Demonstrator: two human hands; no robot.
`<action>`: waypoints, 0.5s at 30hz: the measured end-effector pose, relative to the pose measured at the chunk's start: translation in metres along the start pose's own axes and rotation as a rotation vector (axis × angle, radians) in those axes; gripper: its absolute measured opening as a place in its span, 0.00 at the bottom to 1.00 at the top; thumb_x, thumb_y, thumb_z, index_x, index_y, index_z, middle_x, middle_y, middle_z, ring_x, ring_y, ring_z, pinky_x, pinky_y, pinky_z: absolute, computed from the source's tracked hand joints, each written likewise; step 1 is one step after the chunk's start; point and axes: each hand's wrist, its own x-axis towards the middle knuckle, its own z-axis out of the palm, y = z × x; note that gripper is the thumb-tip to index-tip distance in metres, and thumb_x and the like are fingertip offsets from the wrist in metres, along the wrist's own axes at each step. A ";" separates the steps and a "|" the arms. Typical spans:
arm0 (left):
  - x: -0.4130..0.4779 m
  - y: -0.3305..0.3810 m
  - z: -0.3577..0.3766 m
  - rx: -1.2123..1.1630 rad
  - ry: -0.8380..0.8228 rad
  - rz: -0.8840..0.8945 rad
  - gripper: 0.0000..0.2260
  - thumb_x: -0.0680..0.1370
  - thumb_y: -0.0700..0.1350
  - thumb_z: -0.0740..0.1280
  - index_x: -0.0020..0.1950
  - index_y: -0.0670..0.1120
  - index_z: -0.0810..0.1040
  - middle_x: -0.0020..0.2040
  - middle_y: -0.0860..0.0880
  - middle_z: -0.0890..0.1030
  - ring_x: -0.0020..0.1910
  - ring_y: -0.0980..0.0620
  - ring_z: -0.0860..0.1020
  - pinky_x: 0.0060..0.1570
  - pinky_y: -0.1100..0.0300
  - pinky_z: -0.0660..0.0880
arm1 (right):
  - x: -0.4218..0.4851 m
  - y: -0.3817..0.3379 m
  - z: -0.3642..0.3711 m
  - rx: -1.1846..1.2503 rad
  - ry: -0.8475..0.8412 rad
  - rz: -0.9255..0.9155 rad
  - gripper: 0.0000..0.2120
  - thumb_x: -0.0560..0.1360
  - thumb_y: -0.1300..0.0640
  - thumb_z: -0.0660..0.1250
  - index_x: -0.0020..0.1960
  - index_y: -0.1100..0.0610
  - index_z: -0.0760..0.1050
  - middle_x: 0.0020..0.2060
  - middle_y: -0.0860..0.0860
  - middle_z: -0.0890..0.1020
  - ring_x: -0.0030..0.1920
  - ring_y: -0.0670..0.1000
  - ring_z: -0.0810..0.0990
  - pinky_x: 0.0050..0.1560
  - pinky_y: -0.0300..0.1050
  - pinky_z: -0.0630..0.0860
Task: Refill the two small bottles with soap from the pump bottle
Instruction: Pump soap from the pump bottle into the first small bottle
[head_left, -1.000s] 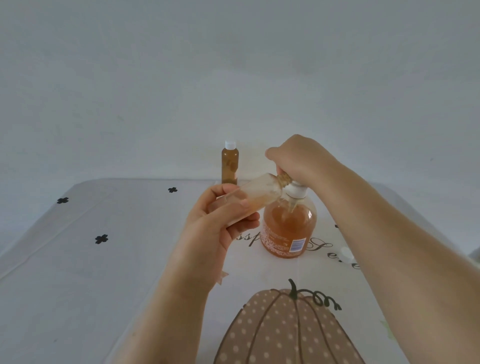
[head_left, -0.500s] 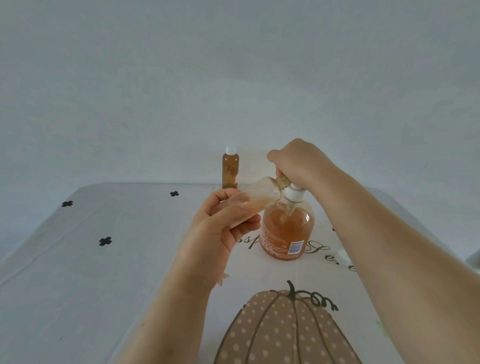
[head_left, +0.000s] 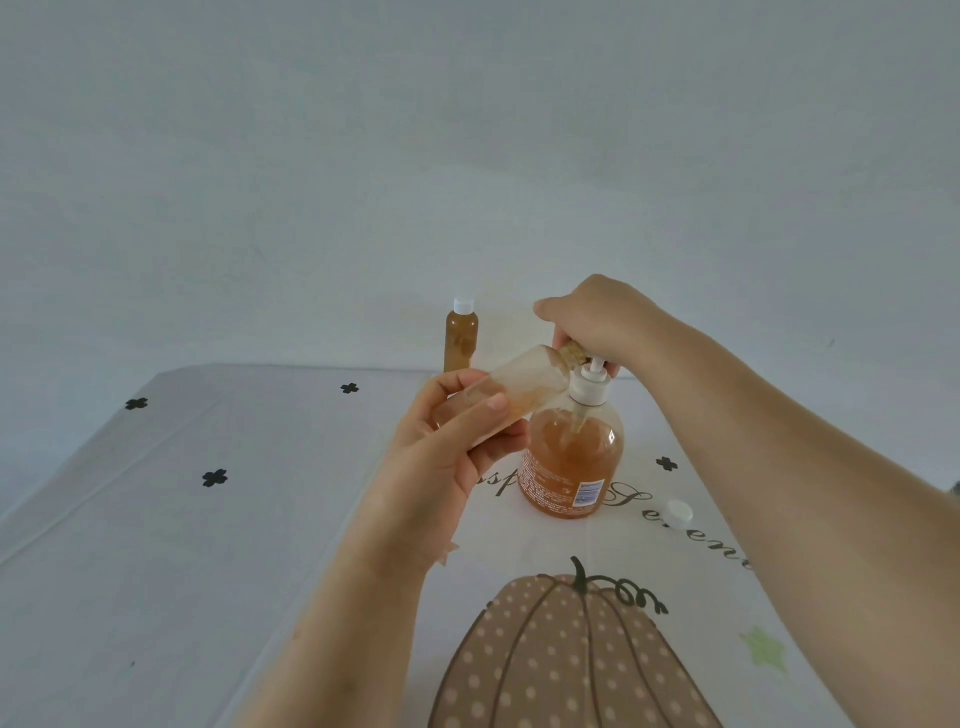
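The pump bottle, round and holding orange soap, stands upright at the table's middle with a white collar and pump stem. My right hand is closed over the pump head from above and hides the spout. My left hand grips a small clear bottle, tilted with its open neck up against the hidden spout; a little orange soap lies along its lower side. A second small bottle, full of amber soap and capped white, stands upright at the table's far edge.
A loose white cap lies on the tablecloth to the right of the pump bottle, beside my right forearm. The cloth is white with black clover marks, script lettering and a dotted pumpkin print near me. A plain wall stands behind the table.
The pump stem now shows more above the collar, so my right hand has risen slightly. The tilted small bottle stays at the spout in my left hand.
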 end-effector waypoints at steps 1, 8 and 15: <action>0.000 0.000 0.000 0.003 0.003 -0.002 0.14 0.71 0.39 0.71 0.55 0.40 0.75 0.48 0.43 0.84 0.44 0.46 0.82 0.48 0.57 0.80 | -0.001 -0.001 0.001 0.005 -0.005 0.004 0.19 0.79 0.51 0.60 0.54 0.65 0.82 0.23 0.52 0.77 0.26 0.53 0.73 0.33 0.42 0.69; 0.002 -0.002 0.000 0.005 0.025 -0.023 0.13 0.71 0.38 0.71 0.54 0.40 0.75 0.45 0.43 0.83 0.43 0.46 0.81 0.46 0.57 0.80 | 0.005 0.004 0.005 0.058 -0.017 -0.017 0.21 0.80 0.47 0.60 0.50 0.63 0.83 0.25 0.50 0.74 0.28 0.53 0.72 0.36 0.44 0.70; 0.007 -0.006 -0.004 0.044 0.079 -0.016 0.12 0.71 0.35 0.71 0.52 0.40 0.74 0.41 0.43 0.82 0.38 0.46 0.81 0.41 0.58 0.79 | 0.012 0.014 0.017 0.059 0.016 -0.077 0.20 0.80 0.45 0.61 0.37 0.56 0.80 0.31 0.49 0.79 0.36 0.52 0.78 0.36 0.44 0.69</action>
